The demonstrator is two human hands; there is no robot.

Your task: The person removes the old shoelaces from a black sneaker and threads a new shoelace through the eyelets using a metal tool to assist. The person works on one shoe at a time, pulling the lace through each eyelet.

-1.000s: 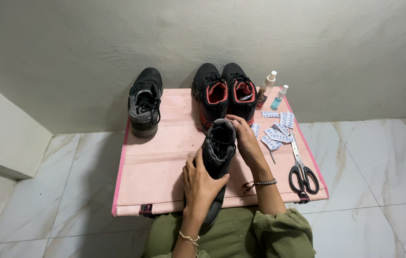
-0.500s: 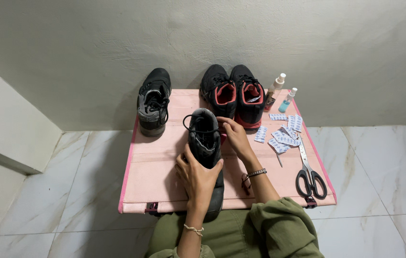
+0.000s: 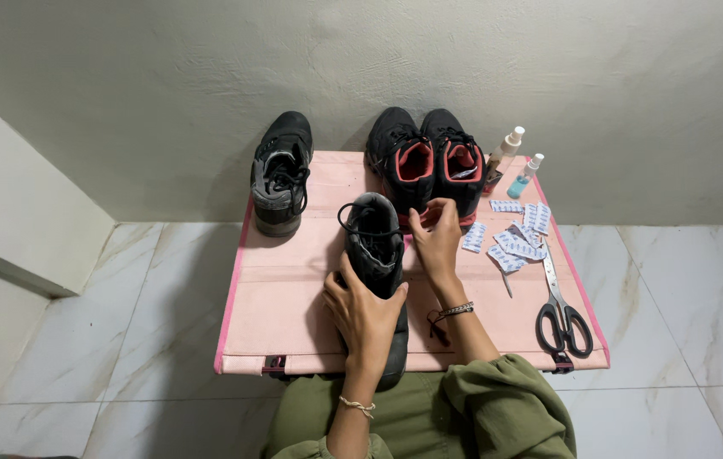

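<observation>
While steadying the dark shoe (image 3: 376, 255) on the pink table (image 3: 285, 297), left hand (image 3: 367, 314) clasping its heel, right hand (image 3: 436, 242) open beside its collar, calls next, likely, for handling its laces.

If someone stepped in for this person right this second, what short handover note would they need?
Left hand: grips the heel end of a black shoe lying lengthwise on the pink table.
Right hand: at the shoe's toe side, fingers near the laces.
Around: a single grey-black shoe at the table's far left corner, a black pair with red lining at the back, two small spray bottles, white sachets, scissors on the right.
Done: one shoe is in hand.
Left: the other shoes sit untouched.
</observation>
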